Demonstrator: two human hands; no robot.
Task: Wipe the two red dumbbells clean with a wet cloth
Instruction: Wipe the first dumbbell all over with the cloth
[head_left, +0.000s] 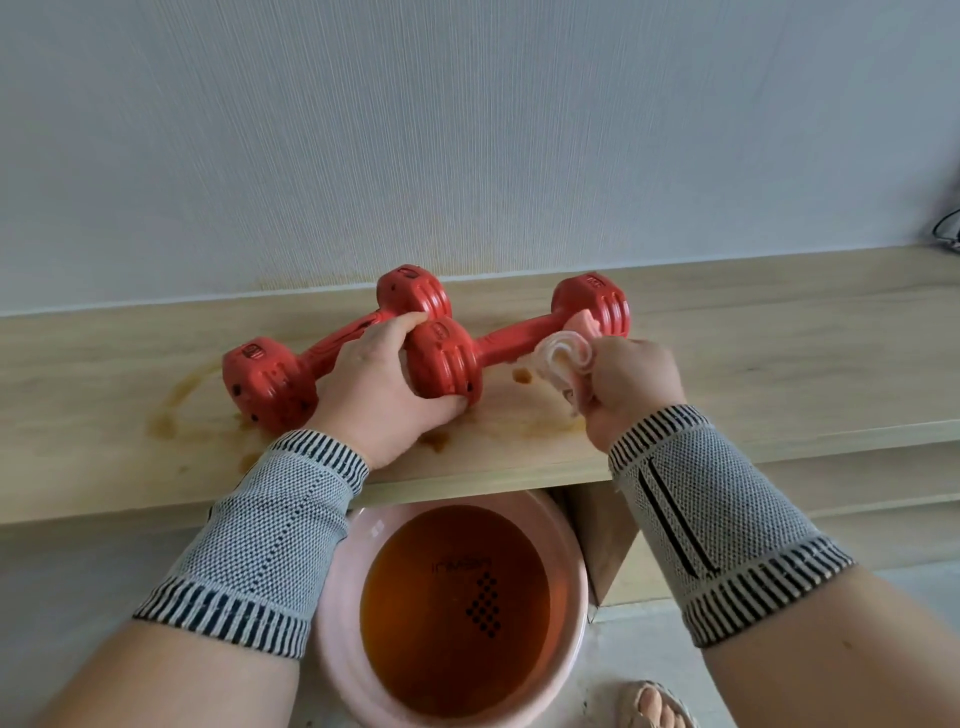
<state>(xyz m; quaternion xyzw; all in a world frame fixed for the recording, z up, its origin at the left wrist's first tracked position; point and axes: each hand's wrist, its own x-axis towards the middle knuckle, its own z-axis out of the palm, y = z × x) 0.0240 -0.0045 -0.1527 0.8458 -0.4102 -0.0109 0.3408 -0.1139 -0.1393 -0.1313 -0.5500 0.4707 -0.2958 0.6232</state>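
My left hand (382, 384) grips the near head of one red ribbed plastic dumbbell (514, 340) on the pale wooden shelf (779, 353); my right hand (631, 387), at three o'clock, presses a bunched pink-white cloth (563, 358) against its handle. The second red dumbbell (291, 364) lies at nine o'clock.

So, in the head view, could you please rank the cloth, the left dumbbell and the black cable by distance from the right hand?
1. Cloth: in the right hand's grip.
2. Left dumbbell: across, beyond the left hand.
3. Black cable: far right, by the wall.
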